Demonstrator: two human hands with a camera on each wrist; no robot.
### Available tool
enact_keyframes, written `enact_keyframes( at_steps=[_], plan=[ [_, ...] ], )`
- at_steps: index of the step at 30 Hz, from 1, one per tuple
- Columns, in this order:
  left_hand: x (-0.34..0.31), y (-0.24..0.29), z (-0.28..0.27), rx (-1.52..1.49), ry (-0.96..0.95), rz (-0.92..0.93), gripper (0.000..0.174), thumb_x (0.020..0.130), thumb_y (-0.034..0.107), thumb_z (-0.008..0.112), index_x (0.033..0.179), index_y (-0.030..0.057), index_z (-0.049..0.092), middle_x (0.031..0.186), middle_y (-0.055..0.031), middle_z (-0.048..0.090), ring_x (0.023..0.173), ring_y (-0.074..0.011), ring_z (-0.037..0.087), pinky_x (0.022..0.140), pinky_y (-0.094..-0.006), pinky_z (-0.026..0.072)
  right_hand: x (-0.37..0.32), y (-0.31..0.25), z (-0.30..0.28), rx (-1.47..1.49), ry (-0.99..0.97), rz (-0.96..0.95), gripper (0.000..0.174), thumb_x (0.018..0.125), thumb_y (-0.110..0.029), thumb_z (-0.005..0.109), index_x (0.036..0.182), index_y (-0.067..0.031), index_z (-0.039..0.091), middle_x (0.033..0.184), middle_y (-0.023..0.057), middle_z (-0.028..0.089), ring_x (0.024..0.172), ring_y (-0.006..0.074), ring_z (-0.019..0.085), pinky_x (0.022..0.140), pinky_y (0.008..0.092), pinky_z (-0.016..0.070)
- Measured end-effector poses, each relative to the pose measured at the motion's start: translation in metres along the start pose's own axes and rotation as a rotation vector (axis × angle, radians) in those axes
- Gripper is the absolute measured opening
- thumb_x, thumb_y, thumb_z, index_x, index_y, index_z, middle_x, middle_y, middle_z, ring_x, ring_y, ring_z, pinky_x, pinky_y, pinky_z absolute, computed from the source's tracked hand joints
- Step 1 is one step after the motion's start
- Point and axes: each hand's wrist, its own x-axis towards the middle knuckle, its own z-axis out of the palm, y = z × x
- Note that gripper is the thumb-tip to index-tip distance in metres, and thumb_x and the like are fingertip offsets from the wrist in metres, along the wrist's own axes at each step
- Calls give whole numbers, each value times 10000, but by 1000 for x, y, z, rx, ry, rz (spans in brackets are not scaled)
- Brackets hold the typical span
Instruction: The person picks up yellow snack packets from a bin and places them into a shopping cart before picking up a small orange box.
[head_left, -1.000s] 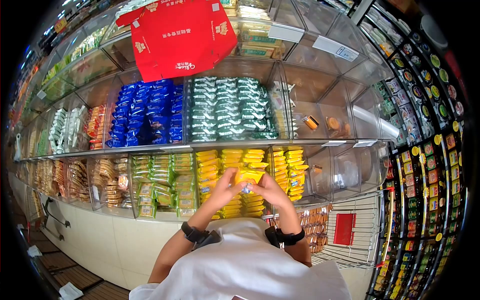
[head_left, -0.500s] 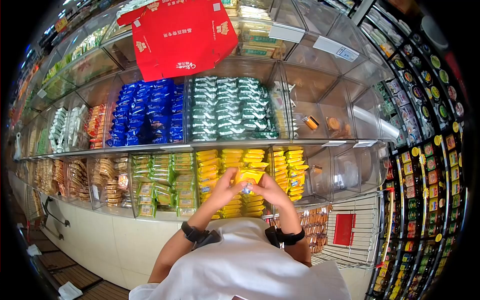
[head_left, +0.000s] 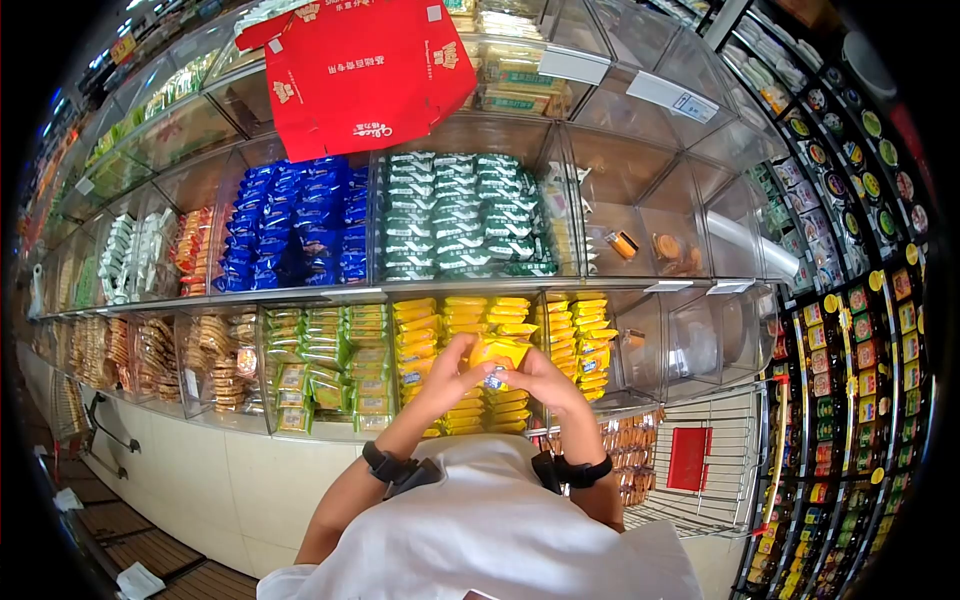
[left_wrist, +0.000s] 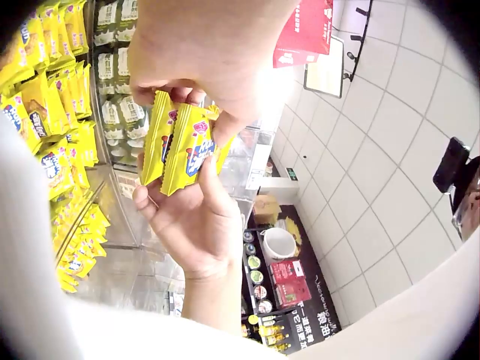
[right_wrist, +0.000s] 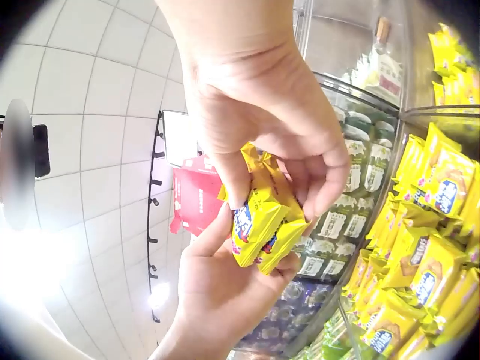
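Two yellow snack packets (left_wrist: 187, 150) lie side by side between the two hands, held above the bin of like yellow packets (head_left: 415, 340). My left hand (head_left: 452, 378) curls its fingers round their left end, thumb on the near side. From the other side my right hand (head_left: 545, 382) pinches them, its thumb close to the left thumb. Seen in the right wrist view, the packets (right_wrist: 264, 217) sit one against the other, with fingers behind them.
Green packets (head_left: 325, 365) fill the bin to the left; blue (head_left: 290, 225) and dark green packets (head_left: 455, 215) stand in the row above. A red cardboard sheet (head_left: 365, 80) hangs over the upper shelf. A wire cart (head_left: 735, 455) stands at the lower right.
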Motion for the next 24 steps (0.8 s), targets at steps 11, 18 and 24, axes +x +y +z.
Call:
enact_keyframes(
  at_steps=[11,18,24],
  plan=[
    [1,-10,-1,29,2,2,345,796,226,603,1022,16,447,849,-44,499,752,-109,451,650,-242,383,-5,-13,6,119,-56,43,451,794,-101,584,1202,-15,413,1114,27,512,1011,115,479,869,263,372],
    [1,-4,-1,-14,-4,-15,312,814,211,576,1017,11,447,869,-56,506,811,-113,462,717,-251,385,-3,-7,6,123,-48,61,458,796,-98,581,1212,-20,404,1123,27,507,1014,118,476,874,266,371],
    [-1,4,-1,-35,6,-33,287,820,207,566,1001,14,454,880,-57,510,822,-111,466,726,-251,384,-4,-11,9,106,-29,90,431,802,-124,584,1196,-44,429,1064,-1,531,936,87,493,779,232,396]
  ],
)
